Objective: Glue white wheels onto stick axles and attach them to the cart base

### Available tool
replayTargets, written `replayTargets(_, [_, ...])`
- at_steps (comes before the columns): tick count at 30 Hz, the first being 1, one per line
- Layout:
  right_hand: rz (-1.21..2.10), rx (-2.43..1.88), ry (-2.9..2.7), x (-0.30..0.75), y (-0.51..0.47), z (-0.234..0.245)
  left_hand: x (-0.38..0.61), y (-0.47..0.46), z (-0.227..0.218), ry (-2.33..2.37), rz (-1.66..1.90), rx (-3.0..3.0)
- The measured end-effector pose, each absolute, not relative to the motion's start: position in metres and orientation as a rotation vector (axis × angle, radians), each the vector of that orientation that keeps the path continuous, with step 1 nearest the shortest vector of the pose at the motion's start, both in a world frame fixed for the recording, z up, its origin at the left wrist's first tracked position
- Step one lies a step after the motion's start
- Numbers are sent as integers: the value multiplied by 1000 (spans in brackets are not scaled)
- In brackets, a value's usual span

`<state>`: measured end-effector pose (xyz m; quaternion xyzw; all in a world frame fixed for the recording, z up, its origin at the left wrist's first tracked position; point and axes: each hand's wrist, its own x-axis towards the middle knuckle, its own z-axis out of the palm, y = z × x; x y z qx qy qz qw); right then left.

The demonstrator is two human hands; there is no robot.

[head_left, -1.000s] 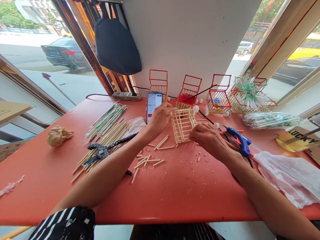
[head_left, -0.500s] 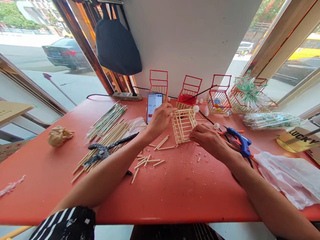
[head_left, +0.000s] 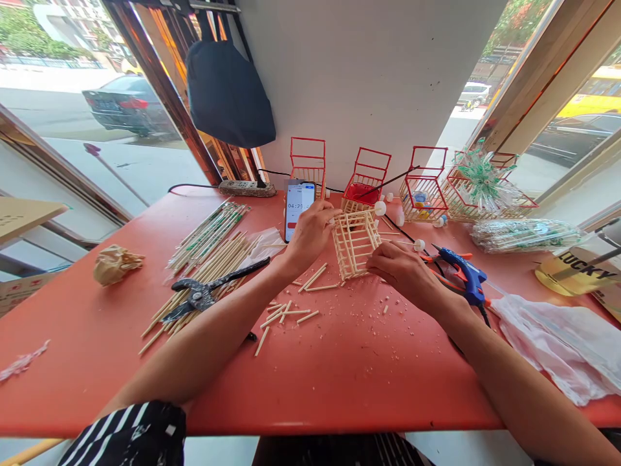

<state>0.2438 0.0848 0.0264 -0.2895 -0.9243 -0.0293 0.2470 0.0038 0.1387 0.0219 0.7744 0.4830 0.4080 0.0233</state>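
A small cart frame (head_left: 356, 243) of pale wooden sticks, tilted, is held over the middle of the red table (head_left: 339, 375). My left hand (head_left: 313, 230) pinches its upper left corner, where a bit of white shows at the fingertips. At the lower right, my right hand (head_left: 398, 262) is closed on the frame's edge. White round wheels (head_left: 380, 208) show at the frame's right side. Cut stick pieces (head_left: 284, 312) and crumbs lie below it. A blue glue gun (head_left: 463, 272) rests to the right of my right hand.
Black-handled cutters (head_left: 198, 294) lie on a bundle of sticks (head_left: 162, 317) at the left. A phone (head_left: 297, 207) stands behind my left hand. Finished carts with red handles (head_left: 366, 178) line the wall. White plastic bags (head_left: 563, 343) and a crumpled brown paper (head_left: 114, 264) lie at the sides.
Both hands and the frame stay almost where they were. The whole view has shifted very slightly.
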Motion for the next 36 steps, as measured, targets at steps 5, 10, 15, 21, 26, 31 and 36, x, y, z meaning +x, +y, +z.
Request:
replayTargets(5, [-84, -792, -2527, 244, 84, 27, -1, 140, 32, 1557, 1285, 2370])
replayTargets(10, [-148, -797, -2538, 245, 85, 24, -8, 139, 43, 1529, 1305, 2342])
replayTargets(15, [-327, -823, -2586, 252, 82, 31, -7, 136, 48, 1489, 1348, 2344])
replayTargets(21, [-373, -777, -2435, 258, 74, 48, 1, 129, 49, 1397, 1483, 2293])
replayTargets(26, [-382, -741, -2421, 255, 59, 61, 8, 121, 50, 1272, 1605, 2219])
replayTargets(31, [-386, -747, -2443, 258, 29, 66, 4, 97, 54, 1220, 1521, 2242])
replayTargets(36, [-306, -751, -2458, 266, -9, 50, -7, 59, 43, 1201, 1379, 2217])
